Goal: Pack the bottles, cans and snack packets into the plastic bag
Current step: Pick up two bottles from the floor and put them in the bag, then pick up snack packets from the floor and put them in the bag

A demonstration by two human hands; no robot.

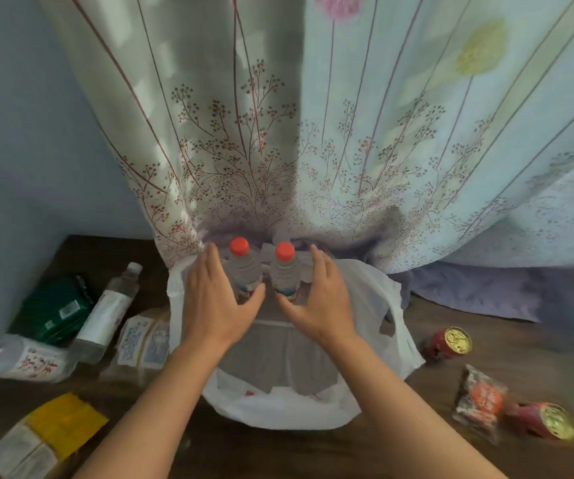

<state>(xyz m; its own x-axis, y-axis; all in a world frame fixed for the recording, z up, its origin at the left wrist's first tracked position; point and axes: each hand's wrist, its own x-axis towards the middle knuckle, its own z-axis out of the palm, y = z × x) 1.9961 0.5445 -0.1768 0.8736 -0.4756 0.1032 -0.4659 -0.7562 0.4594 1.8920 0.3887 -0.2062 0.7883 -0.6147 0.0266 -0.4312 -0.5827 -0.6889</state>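
Observation:
A white plastic bag (375,305) sits open on the dark wooden table (486,340). Two clear bottles with red caps stand upright at its far side, the left bottle (244,267) and the right bottle (284,271). My left hand (216,302) flanks the left bottle, fingers straight and thumb touching its lower front. On the other side my right hand (320,302) mirrors it, thumb at the base of the right bottle. Lying loose on the table are a clear bottle (106,312), a second bottle (19,361), two red cans (451,342) (544,420) and a red snack packet (482,399).
A green packet (54,309), pale blue-printed packets (144,340) and a yellow packet (57,423) lie at the left. A flowered curtain (313,150) hangs right behind the bag. A purple cloth (486,292) covers the table's far right. A wall closes the left side.

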